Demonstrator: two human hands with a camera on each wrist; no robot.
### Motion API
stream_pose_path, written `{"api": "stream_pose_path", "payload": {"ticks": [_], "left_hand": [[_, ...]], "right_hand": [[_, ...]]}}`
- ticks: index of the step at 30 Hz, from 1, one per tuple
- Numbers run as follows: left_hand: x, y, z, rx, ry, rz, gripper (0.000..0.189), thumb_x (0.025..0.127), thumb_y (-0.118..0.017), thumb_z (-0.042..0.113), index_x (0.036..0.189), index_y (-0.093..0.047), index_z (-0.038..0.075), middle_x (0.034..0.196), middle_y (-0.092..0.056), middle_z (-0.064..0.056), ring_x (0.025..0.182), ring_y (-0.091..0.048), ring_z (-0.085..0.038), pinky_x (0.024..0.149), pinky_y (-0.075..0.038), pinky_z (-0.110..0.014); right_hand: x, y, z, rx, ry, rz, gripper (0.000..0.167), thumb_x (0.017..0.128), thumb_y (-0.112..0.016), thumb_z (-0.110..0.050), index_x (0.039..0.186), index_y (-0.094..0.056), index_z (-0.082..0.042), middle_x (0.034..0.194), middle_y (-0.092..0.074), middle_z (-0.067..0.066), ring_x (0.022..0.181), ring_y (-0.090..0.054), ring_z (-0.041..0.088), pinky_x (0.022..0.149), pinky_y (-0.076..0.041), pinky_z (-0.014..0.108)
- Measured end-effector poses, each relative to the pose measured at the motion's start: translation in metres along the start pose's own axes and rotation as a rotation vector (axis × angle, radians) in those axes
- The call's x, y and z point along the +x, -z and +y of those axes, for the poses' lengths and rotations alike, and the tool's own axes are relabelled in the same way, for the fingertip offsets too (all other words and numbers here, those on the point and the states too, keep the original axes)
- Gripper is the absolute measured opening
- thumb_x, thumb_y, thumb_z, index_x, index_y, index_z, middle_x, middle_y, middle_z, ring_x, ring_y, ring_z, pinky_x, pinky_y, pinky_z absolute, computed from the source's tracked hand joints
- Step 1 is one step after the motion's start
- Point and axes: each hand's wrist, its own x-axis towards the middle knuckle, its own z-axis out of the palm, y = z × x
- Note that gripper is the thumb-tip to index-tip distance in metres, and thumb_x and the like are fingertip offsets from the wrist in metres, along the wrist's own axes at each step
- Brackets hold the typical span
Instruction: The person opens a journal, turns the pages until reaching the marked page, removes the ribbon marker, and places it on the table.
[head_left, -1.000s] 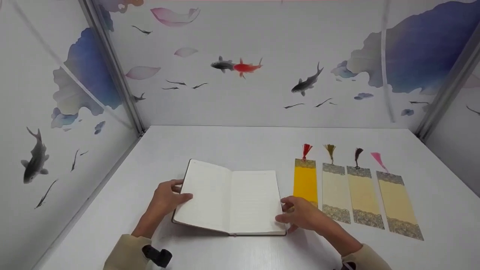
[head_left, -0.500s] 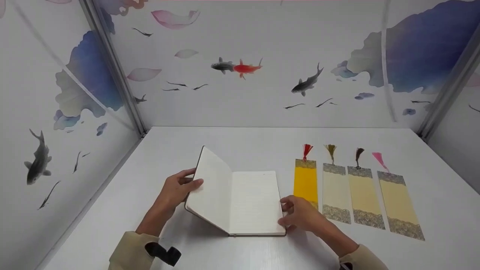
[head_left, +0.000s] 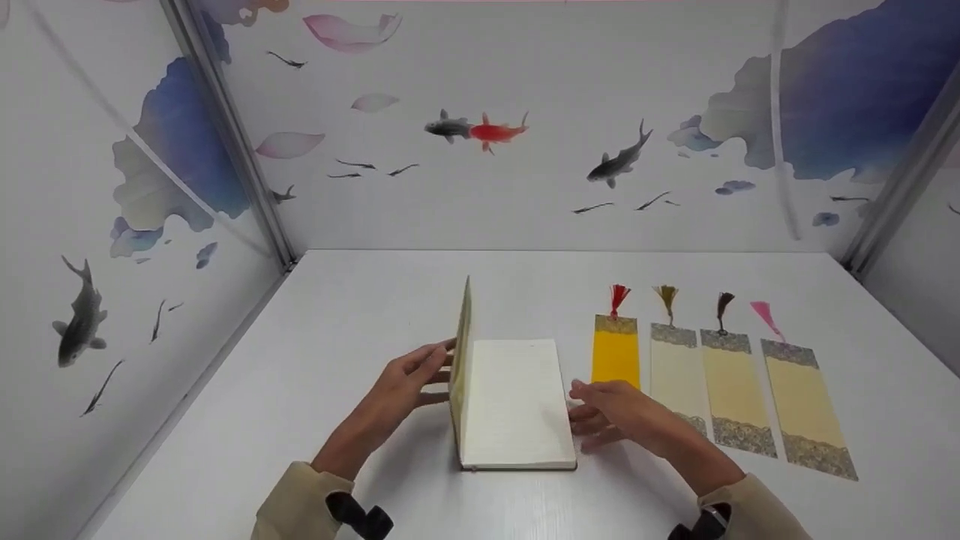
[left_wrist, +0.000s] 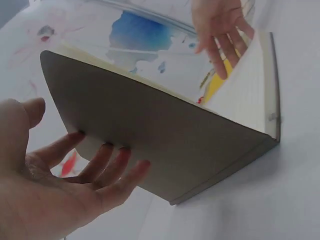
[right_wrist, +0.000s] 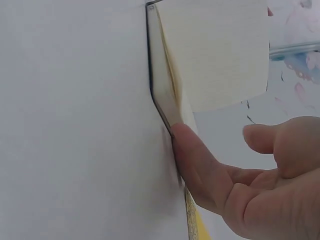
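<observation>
A notebook [head_left: 517, 405] lies on the white table with its lined right-hand page showing. Its left cover stands nearly upright, and the dark outside of that cover [left_wrist: 150, 125] faces my left hand [left_wrist: 80, 185]. The fingertips of this hand press on the cover while the thumb stays apart from it. My right hand [head_left: 622, 416] is at the notebook's right edge, thumb raised. In the right wrist view its fingers [right_wrist: 197, 165] are right at the page edge. Just beyond this hand is a yellow bookmark [head_left: 616, 352] with a red tassel, its lower end hidden.
Several more bookmarks lie in a row to the right: a pale one [head_left: 679, 375] with an olive tassel, a cream one [head_left: 739, 390] with a dark tassel, and another cream one [head_left: 806, 405] with a pink tassel. Walls painted with fish [head_left: 499, 133] enclose the table [head_left: 360, 300].
The left cover has swung up and rightward to nearly upright. My left hand has moved right with it, its thumb now off the inner side. My right thumb has lifted off the page.
</observation>
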Motion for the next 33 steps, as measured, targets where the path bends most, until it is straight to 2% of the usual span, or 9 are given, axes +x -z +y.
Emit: {"api": "stream_pose_path", "payload": {"ticks": [3, 6, 10, 16, 20, 24, 29, 31, 33], "left_hand": [[0.001, -0.011, -0.002, 0.173, -0.065, -0.139, 0.055, 0.104, -0.050, 0.045, 0.149, -0.049, 0.014, 0.151, -0.051, -0.014, 0.138, -0.050, -0.034, 0.112, -0.043, -0.055], [0.001, -0.022, -0.003, 0.348, -0.120, -0.237, 0.052, 0.102, -0.056, 0.042, 0.147, -0.052, 0.016, 0.155, -0.045, -0.013, 0.145, -0.041, -0.036, 0.116, -0.035, -0.060], [0.005, -0.038, -0.008, 0.498, -0.094, -0.313, 0.055, 0.101, -0.059, 0.038, 0.150, -0.048, 0.017, 0.160, -0.036, -0.014, 0.151, -0.030, -0.037, 0.120, -0.030, -0.058], [0.006, -0.057, -0.013, 0.669, -0.003, -0.362, 0.060, 0.098, -0.066, 0.033, 0.152, -0.045, 0.021, 0.165, -0.028, -0.011, 0.154, -0.022, -0.037, 0.122, -0.027, -0.054], [0.005, -0.063, -0.014, 0.757, 0.012, -0.385, 0.057, 0.096, -0.068, 0.029, 0.149, -0.049, 0.019, 0.166, -0.028, -0.007, 0.155, -0.017, -0.040, 0.122, -0.027, -0.053], [0.003, -0.067, -0.016, 0.819, 0.020, -0.392, 0.055, 0.095, -0.069, 0.026, 0.147, -0.052, 0.018, 0.166, -0.030, -0.004, 0.156, -0.016, -0.039, 0.122, -0.028, -0.052], [0.005, -0.062, -0.011, 0.868, 0.021, -0.439, 0.053, 0.096, -0.068, 0.030, 0.145, -0.054, 0.016, 0.164, -0.032, -0.005, 0.155, -0.021, -0.038, 0.123, -0.029, -0.049], [0.010, -0.055, -0.005, 0.877, 0.021, -0.461, 0.049, 0.097, -0.066, 0.033, 0.142, -0.058, 0.014, 0.159, -0.042, -0.007, 0.150, -0.034, -0.035, 0.119, -0.036, -0.047], [0.016, -0.044, 0.003, 0.869, 0.025, -0.445, 0.049, 0.100, -0.062, 0.034, 0.142, -0.057, 0.011, 0.154, -0.049, -0.008, 0.144, -0.045, -0.032, 0.116, -0.041, -0.046]], "right_hand": [[-0.001, 0.009, 0.001, 0.040, 0.031, -0.059, 0.081, 0.100, -0.047, -0.058, 0.144, -0.044, 0.010, 0.126, -0.067, 0.025, 0.105, -0.073, 0.030, 0.085, -0.061, 0.038], [-0.001, 0.014, 0.002, 0.056, 0.055, -0.089, 0.086, 0.101, -0.043, -0.061, 0.145, -0.040, 0.012, 0.126, -0.067, 0.025, 0.106, -0.072, 0.031, 0.085, -0.061, 0.039], [-0.002, 0.015, 0.004, 0.037, 0.056, -0.080, 0.083, 0.101, -0.044, -0.059, 0.145, -0.041, 0.012, 0.125, -0.068, 0.023, 0.106, -0.072, 0.031, 0.086, -0.061, 0.040], [-0.001, 0.007, 0.006, -0.013, 0.038, -0.056, 0.068, 0.099, -0.061, -0.040, 0.144, -0.045, 0.009, 0.128, -0.066, 0.022, 0.104, -0.072, 0.026, 0.085, -0.061, 0.040], [-0.002, -0.001, 0.007, -0.070, 0.014, 0.032, 0.064, 0.092, -0.073, -0.018, 0.143, -0.045, 0.009, 0.123, -0.065, 0.021, 0.096, -0.071, 0.023, 0.080, -0.062, 0.040], [-0.002, -0.008, 0.008, -0.155, 0.032, 0.085, 0.062, 0.086, -0.076, -0.003, 0.140, -0.048, 0.011, 0.112, -0.065, 0.018, 0.085, -0.069, 0.019, 0.071, -0.063, 0.040], [0.000, -0.011, 0.001, -0.342, 0.028, 0.124, 0.057, 0.082, -0.080, -0.004, 0.133, -0.057, 0.008, 0.099, -0.068, 0.011, 0.070, -0.067, 0.016, 0.063, -0.061, 0.034], [0.001, -0.010, -0.005, -0.417, 0.016, 0.125, 0.055, 0.083, -0.081, -0.008, 0.132, -0.060, 0.006, 0.098, -0.069, 0.009, 0.069, -0.065, 0.015, 0.064, -0.061, 0.031], [0.001, -0.004, -0.013, -0.501, 0.039, 0.113, 0.054, 0.085, -0.080, -0.015, 0.132, -0.061, 0.004, 0.099, -0.069, 0.009, 0.071, -0.064, 0.016, 0.067, -0.061, 0.031]]}}
